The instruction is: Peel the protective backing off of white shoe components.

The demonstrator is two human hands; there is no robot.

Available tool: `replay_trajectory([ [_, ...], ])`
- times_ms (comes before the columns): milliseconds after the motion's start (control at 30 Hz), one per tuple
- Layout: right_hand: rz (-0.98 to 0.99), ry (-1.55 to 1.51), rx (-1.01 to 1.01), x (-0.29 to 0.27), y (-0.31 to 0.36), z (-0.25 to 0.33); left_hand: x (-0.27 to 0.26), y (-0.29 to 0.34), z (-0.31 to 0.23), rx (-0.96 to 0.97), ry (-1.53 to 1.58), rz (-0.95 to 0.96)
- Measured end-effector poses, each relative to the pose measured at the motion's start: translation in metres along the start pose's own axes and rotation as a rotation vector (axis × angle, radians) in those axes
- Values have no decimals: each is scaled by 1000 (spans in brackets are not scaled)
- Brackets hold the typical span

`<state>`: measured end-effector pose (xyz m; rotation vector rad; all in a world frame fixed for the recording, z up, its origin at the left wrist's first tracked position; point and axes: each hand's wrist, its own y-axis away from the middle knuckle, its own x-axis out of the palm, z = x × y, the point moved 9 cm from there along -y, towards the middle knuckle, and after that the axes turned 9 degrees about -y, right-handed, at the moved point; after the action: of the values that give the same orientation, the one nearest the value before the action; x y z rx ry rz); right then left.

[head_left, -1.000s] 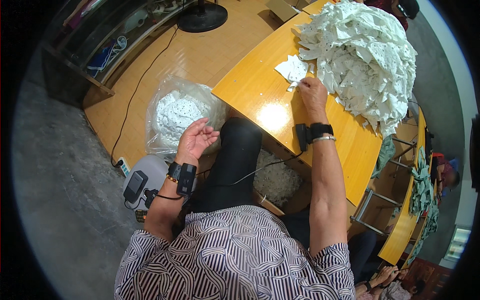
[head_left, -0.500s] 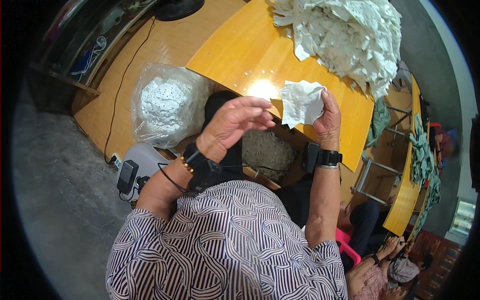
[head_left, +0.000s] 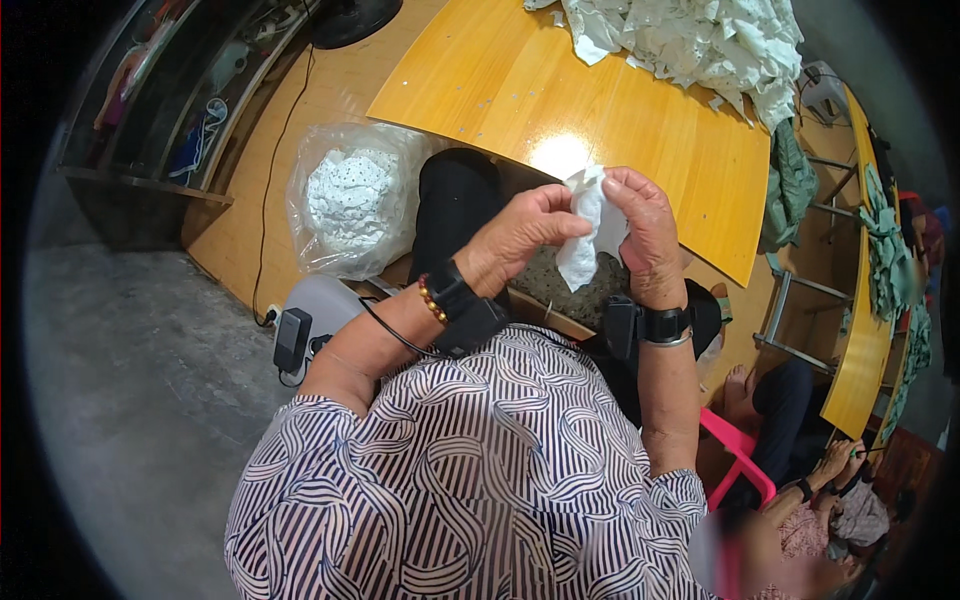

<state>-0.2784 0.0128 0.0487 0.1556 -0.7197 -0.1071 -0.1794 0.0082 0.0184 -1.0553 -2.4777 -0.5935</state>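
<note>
A small white cloth piece (head_left: 583, 250) hangs between my hands, held up just off the near edge of the yellow wooden table (head_left: 480, 75). My left hand (head_left: 520, 230) pinches its left side between thumb and fingers. On the other side, my right hand (head_left: 650, 225) grips the top and right part with closed fingers. The cloth is bunched into a narrow strip, partly hidden by the fingers. Farther off on the table rises a large heap of white cloth pieces (head_left: 690, 50).
Left of my legs stands a clear plastic bag (head_left: 350, 205) of dark-speckled white pieces. Below my hands sits a box (head_left: 550, 283) of greyish bits. A cable (head_left: 272, 175) crosses the floor. At right are a metal-framed table with green cloth (head_left: 885, 240), a pink stool (head_left: 738, 455) and other people.
My left hand has moved right and taken hold of the cloth piece. The cloth, spread flat before, is now gathered into a narrow strip. The view has shifted a little.
</note>
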Motion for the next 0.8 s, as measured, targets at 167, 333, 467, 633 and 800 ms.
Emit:
replay_trajectory([
  [167, -57, 87, -23, -6, 11, -14, -17, 2, 2, 92, 114, -188],
  [333, -79, 90, 17, -9, 17, -30, -7, 7, 10, -14, 134, -15],
  [467, -95, 182, 18, -23, 6, -37, 1, 13, 19, -125, 74, 76],
  [633, -64, 587, -89, -46, 6, -37, 2, 20, 22, -168, 265, 137],
  [800, 58, -40, 127, -26, 19, -52, -9, 22, 15, -123, 294, 105],
])
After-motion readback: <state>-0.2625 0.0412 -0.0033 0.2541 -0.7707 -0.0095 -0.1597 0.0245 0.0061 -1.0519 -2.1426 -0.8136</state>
